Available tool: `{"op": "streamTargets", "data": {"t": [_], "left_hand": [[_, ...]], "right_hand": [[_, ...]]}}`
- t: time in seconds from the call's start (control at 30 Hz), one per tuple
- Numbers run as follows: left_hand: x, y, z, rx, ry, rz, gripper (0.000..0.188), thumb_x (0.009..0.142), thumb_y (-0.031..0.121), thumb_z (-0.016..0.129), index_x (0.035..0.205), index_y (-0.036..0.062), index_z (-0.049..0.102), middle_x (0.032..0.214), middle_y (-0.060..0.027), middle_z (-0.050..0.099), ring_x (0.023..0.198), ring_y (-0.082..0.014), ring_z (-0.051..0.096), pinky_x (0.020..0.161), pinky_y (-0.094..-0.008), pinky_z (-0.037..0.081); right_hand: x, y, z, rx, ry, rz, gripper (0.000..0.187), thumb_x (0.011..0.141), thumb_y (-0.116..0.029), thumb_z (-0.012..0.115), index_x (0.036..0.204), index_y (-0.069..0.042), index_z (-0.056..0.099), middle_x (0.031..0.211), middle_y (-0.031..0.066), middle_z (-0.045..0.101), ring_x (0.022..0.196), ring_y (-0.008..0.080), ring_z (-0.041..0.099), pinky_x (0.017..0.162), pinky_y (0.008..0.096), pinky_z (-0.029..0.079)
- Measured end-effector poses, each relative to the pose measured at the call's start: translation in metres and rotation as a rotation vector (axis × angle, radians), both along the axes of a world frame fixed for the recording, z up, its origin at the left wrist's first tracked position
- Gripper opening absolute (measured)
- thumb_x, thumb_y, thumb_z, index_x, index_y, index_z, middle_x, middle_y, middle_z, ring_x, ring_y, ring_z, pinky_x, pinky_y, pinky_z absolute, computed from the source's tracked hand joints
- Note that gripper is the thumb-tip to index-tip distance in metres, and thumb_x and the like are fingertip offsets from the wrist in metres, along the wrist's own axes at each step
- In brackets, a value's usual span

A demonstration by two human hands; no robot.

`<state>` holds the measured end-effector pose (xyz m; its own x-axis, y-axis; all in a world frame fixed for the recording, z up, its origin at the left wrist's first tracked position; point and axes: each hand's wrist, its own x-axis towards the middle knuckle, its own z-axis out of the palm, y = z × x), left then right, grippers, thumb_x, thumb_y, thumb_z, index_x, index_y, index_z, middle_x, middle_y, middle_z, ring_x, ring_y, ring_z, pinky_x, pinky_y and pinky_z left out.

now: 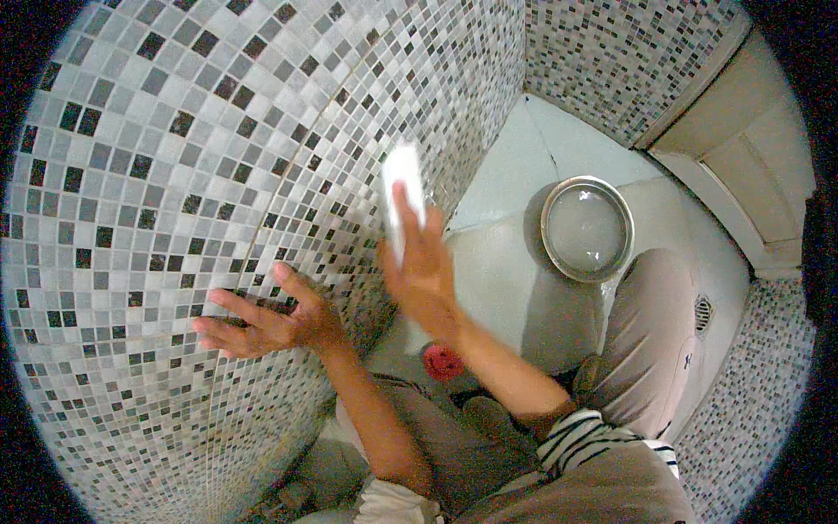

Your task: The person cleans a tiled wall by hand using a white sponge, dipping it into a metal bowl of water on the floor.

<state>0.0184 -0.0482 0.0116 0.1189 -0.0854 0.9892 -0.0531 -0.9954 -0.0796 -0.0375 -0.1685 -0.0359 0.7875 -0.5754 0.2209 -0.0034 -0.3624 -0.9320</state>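
A white oblong scrub brush (403, 166), smeared by motion, is gripped in my right hand (421, 271) close to the mosaic-tiled wall (183, 201). One finger lies along its back, and its underside is mostly hidden. To the left, my left hand (271, 323) holds nothing; its fingers are spread near the tiles, and I cannot tell if they touch. Below my right wrist, a round pinkish-red thing (443, 361) of unclear kind rests on the floor.
On the pale tiled floor (497, 253) at right stands a round metal basin (630, 229) of cloudy water. My bent knee (655, 279) is close to it. A floor drain (704, 314) lies further right, and a beige door (742, 157) stands at the far right.
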Motion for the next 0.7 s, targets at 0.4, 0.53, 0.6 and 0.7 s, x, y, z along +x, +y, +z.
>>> {"op": "streamTargets", "data": {"t": [0.4, 0.53, 0.6, 0.7], "left_hand": [[-0.004, 0.005, 0.002, -0.002, 0.080, -0.046, 0.062, 0.085, 0.045, 0.057, 0.135, 0.0109, 0.044, 0.146, -0.0207, 0.026, 0.133, -0.0409, 0.021, 0.105, -0.0558, 0.018], [-0.003, 0.011, -0.001, -0.035, 0.098, 0.032, 0.062, 0.085, 0.044, 0.058, 0.136, 0.0113, 0.043, 0.146, -0.0207, 0.025, 0.134, -0.0407, 0.019, 0.105, -0.0561, 0.017], [-0.004, 0.012, 0.000, -0.048, 0.110, 0.044, 0.062, 0.085, 0.044, 0.058, 0.136, 0.0116, 0.042, 0.146, -0.0206, 0.024, 0.135, -0.0407, 0.018, 0.105, -0.0561, 0.017], [-0.003, 0.010, 0.000, 0.008, 0.067, -0.018, 0.063, 0.085, 0.044, 0.057, 0.136, 0.0118, 0.042, 0.146, -0.0204, 0.024, 0.135, -0.0407, 0.018, 0.105, -0.0565, 0.017]], "right_hand": [[-0.006, 0.016, -0.008, -0.205, 0.031, 0.003, 0.075, 0.077, -0.005, 0.059, 0.142, -0.021, 0.027, 0.117, 0.0292, 0.043, 0.096, 0.0488, 0.053, 0.076, 0.0470, 0.050], [-0.024, 0.031, -0.021, -0.273, 0.053, 0.148, 0.077, 0.074, -0.001, 0.061, 0.141, -0.022, 0.030, 0.112, 0.0261, 0.045, 0.088, 0.0442, 0.054, 0.069, 0.0450, 0.050], [-0.007, 0.014, -0.005, -0.303, -0.055, 0.090, 0.078, 0.073, -0.001, 0.063, 0.141, -0.022, 0.031, 0.113, 0.0257, 0.045, 0.089, 0.0437, 0.055, 0.070, 0.0444, 0.051], [0.001, 0.005, -0.019, -0.374, -0.174, -0.005, 0.079, 0.071, 0.000, 0.064, 0.140, -0.023, 0.032, 0.115, 0.0243, 0.045, 0.089, 0.0422, 0.055, 0.070, 0.0434, 0.052]]}}
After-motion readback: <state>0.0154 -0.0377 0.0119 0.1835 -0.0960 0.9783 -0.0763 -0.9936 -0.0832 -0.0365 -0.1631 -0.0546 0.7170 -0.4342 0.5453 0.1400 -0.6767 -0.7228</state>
